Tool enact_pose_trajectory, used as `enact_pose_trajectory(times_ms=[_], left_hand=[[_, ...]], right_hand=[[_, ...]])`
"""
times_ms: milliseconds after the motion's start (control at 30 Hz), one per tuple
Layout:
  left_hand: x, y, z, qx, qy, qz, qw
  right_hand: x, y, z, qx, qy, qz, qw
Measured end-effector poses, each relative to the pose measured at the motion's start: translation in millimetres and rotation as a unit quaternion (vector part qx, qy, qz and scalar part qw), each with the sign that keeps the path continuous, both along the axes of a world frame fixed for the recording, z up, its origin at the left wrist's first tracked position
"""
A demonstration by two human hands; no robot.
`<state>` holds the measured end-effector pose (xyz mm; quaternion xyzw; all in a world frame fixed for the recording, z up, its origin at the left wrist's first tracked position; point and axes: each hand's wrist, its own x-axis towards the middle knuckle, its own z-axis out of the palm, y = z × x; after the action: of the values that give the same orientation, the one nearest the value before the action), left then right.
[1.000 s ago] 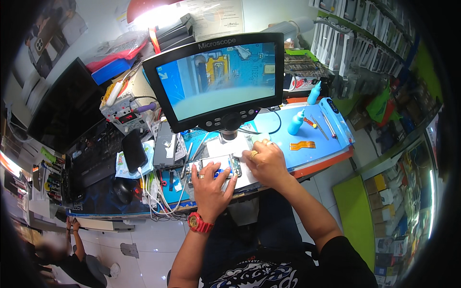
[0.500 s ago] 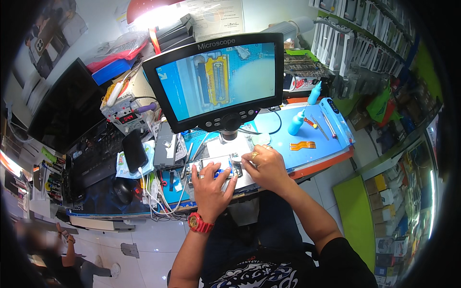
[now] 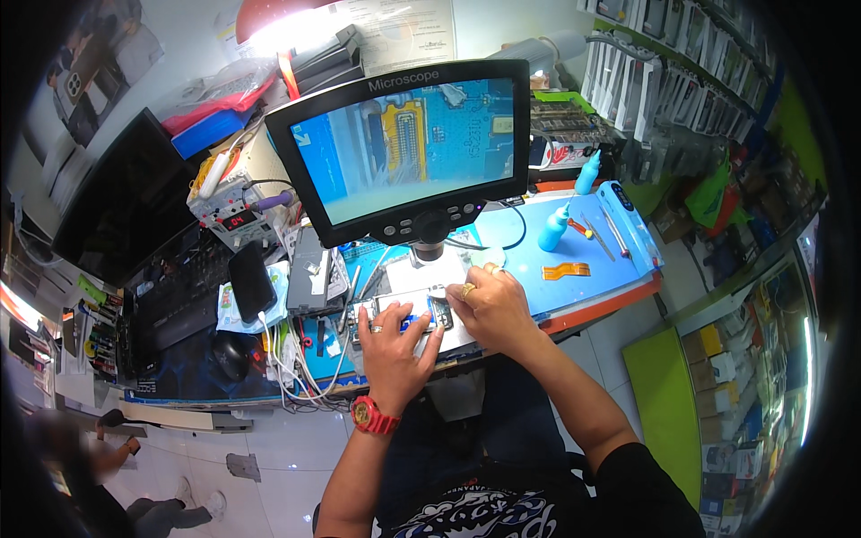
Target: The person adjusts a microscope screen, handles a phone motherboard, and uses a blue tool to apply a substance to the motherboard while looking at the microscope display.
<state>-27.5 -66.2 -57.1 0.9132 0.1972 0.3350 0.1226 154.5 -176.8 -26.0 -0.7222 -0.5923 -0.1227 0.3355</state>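
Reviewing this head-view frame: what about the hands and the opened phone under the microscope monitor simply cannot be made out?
- Head view: the opened phone with blue circuit board is mostly covered by the left hand and right hand.
- Any tool in the fingertips: too small, hidden by the fingers.
- The microscope lens under the black-framed monitor: blocked by the monitor.
- The thin metal tools on the blue work mat: too small to identify.

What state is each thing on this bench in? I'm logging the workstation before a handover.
Black microscope monitor: on, showing a magnified blue circuit board.
Opened phone with exposed board: lying flat under the microscope.
Left hand: resting on the phone.
Right hand: resting on the phone.
Black smartphone: screen dark, cable plugged in.
Grey bench power supply: on, red digits lit.
Light blue squeeze bottle: upright.
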Motion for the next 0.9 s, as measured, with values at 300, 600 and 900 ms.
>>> enact_pose_trajectory(times_ms=[300,600,900], left_hand=[[0,0,1,-0.002,0.001,0.000,1.000],[0,1,-1,0.000,-0.004,0.000,1.000],[-1,0,-2,0.007,-0.003,-0.001,1.000]], right_hand=[[4,-7,7,0.017,0.046,-0.045,0.998],[0,-1,4,0.009,-0.015,-0.018,1.000],[0,-2,4,0.010,-0.029,-0.051,0.998]])
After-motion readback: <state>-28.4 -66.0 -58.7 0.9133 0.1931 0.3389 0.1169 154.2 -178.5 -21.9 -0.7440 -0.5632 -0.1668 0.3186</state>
